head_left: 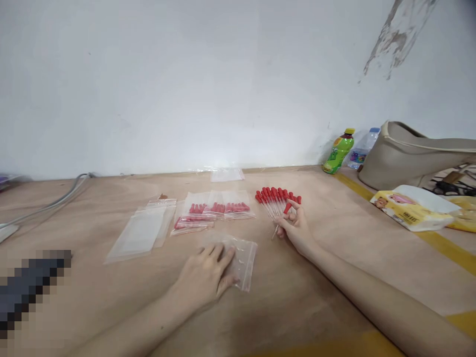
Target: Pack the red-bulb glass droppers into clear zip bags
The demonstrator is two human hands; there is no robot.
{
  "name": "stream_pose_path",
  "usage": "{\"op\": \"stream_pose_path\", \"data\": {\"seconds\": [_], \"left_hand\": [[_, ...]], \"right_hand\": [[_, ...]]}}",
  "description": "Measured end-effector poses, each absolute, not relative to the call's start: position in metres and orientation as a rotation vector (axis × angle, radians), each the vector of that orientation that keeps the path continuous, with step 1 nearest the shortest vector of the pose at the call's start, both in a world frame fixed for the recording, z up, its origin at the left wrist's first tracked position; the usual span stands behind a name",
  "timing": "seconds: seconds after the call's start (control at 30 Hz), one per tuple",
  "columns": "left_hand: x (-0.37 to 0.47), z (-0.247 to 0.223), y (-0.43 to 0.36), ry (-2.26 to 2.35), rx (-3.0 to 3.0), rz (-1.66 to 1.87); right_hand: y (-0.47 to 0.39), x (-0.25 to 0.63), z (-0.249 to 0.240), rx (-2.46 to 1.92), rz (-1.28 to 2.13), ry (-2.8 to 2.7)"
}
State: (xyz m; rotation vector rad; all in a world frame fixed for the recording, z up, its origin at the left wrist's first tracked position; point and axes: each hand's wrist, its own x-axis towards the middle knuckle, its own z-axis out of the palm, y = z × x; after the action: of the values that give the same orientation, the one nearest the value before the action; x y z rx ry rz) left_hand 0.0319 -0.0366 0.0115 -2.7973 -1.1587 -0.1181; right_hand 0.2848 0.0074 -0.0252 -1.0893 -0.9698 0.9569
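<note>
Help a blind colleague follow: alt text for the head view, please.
Bare left hand rests on a clear plastic zip bag; right hand holds a red-bulbed clear dropper, by a fan of similar droppers. Clear bags with red bulbs lie beyond.

A wood-toned surface (316, 317) bears clear bags (141, 230), filled bags (217, 208), red-topped droppers (273, 197), two bottles (338, 153), a packet (412, 210) and a beige bag (397, 161).

1. A plain white wall (186, 89) stands beyond both hands.
2. High to the right of the right hand (295, 228), a damaged patch (396, 44) shows brown and grey.
3. The brown, wood-toned table (312, 307) spreads beneath the hands; yellow tape (449, 253) crosses it right of the right hand.
4. Light falls softly and fairly evenly.
</note>
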Motion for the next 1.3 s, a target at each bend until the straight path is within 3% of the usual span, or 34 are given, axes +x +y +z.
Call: {"op": "stream_pose_path", "data": {"seconds": [0.23,0.47,0.87,1.17,1.3], "left_hand": [[0.018,0.008,-0.012,-0.751,-3.111,-0.141],[0.027,-0.007,-0.016,-1.131,-3.085,-0.182],[0.033,-0.009,-0.018,-1.245,-3.048,-0.236],[0.036,-0.01,-0.019,-1.309,-3.015,-0.248],[0.034,-0.01,-0.018,-1.299,-3.038,-0.281]], "right_hand": [[0.006,0.281,-0.029,-1.028,1.058,-0.904],[-0.01,0.263,-0.027,-1.067,1.1,-1.017],[-0.013,0.255,-0.028,-1.053,1.048,-1.065],[-0.017,0.253,-0.027,-0.992,1.293,-1.015],[-0.018,0.263,-0.024,-0.985,1.384,-1.286]]}}
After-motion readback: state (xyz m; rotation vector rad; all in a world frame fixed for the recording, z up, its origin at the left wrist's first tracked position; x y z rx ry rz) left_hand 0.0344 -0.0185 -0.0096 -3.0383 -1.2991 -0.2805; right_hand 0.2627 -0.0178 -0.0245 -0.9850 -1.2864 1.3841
